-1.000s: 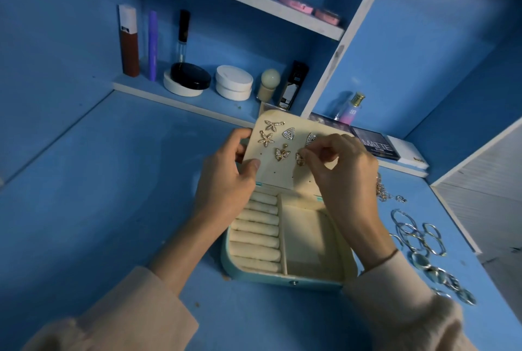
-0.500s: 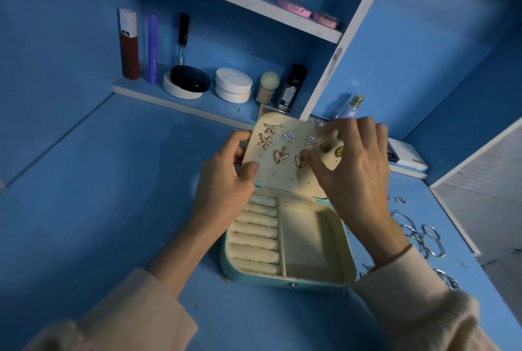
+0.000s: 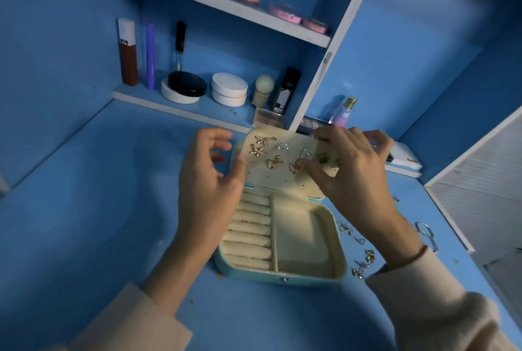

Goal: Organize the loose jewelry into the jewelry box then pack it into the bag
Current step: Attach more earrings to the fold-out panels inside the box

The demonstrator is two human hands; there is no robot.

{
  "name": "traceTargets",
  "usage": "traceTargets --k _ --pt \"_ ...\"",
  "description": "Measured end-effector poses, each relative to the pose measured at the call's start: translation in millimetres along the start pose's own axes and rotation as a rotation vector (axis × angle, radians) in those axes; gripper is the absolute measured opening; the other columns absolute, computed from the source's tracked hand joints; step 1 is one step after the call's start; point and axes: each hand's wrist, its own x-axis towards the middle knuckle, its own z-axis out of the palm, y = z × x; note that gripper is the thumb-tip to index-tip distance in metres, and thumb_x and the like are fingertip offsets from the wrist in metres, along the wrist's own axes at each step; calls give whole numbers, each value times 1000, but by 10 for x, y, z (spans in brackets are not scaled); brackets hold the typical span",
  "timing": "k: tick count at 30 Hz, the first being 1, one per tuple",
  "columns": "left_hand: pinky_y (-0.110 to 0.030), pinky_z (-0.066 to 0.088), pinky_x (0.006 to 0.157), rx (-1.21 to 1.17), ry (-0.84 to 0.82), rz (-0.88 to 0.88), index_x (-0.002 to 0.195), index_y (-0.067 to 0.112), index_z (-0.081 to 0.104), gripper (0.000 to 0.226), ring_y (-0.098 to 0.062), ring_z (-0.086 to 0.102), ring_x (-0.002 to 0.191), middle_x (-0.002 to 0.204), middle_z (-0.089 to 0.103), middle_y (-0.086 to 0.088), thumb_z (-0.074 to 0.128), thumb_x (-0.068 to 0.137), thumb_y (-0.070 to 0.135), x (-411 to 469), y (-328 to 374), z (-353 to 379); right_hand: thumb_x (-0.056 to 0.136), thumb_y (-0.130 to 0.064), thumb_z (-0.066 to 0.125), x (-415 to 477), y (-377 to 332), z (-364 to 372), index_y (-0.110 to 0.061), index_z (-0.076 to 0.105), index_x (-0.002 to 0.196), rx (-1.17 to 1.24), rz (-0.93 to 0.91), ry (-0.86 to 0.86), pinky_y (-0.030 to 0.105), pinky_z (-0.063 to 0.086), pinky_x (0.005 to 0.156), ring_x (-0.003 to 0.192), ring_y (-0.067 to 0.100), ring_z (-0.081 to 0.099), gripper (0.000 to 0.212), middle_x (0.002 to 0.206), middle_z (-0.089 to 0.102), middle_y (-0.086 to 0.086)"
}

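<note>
2 hands at the open jewelry box (image 3: 282,275) on the bench (image 3: 113,209): left hand (image 3: 209,181) spread beside the lid panel (image 3: 268,178), right hand (image 3: 353,178) pinching it by the green earrings (image 3: 322,158). Brace the panel, push posts straight.

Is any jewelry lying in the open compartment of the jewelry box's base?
No, the compartment beside the ring rolls of the jewelry box holds nothing visible.

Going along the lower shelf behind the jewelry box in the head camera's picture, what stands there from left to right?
Brown tube with white cap → purple tube → black-lidded round compact → stacked white round pots → pale round-topped applicator → black box.
</note>
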Motion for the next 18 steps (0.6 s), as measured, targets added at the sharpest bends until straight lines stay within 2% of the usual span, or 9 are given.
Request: traceTargets --k 2,4,6,8,11,13,16,18 --pt "-9 41 61 -228 40 -131 87 25 55 24 0 56 72 79 62 10 69 78 8 -190 186 -15 76 -35 70 -76 -28 -24 -18 55 97 -40 -41 34 35 22 87 85 21 55 30 85 62 -4" --pt "-14 45 56 -557 -83 -399 90 18 58 27 -5 61 69 74 68 7 65 64 14 -389 358 48 79 -32 69 -160 -63 -45 -18 54 97 -61 -74 66 39 25 88 85 19 51 27 83 60 -4" --pt "-20 51 62 -785 -196 -631 99 16 58 40 -13 69 81 86 74 -1 60 59 14 -559 444 153 82 -27 67 -246 -101 -63 -18 53 96 -63 -104 96 40 27 88 82 19 49 22 81 59 -4" --pt "-28 52 75 -897 -170 -756 107 19 57 49 -17 68 97 96 74 -7 59 58 13 -651 490 219 82 -21 67 -323 -133 -71 -18 51 95 -62 -124 123 41 28 88 80 19 49 21 80 60 -3" --pt "-31 50 81 -962 -73 -858 116 20 57 58 -18 67 102 100 73 -9 61 59 8 -668 509 231 82 -19 68 -413 -162 -61 -17 50 97 -78 -137 144 41 30 86 78 20 50 24 81 61 -2" --pt "-32 50 85 -1009 -91 -903 123 16 56 62 -21 66 104 105 72 -12 63 63 1 -669 505 218 81 -19 68 -472 -182 -56 -17 49 99 -92 -144 149 42 31 85 79 21 49 26 80 60 -1" --pt "-33 48 91 -1036 -128 -896 128 10 54 73 -21 65 102 107 70 -12 65 57 -1 -686 492 202 81 -18 67 -551 -219 -59 -16 49 101 -107 -152 152 42 31 85 80 21 47 27 79 59 1" --pt "-33 47 92 -1048 -121 -874 129 8 53 73 -18 63 98 105 70 -10 66 57 1 -694 477 198 80 -16 66 -595 -241 -62 -15 48 102 -125 -151 149 42 31 85 81 21 46 28 79 59 2"
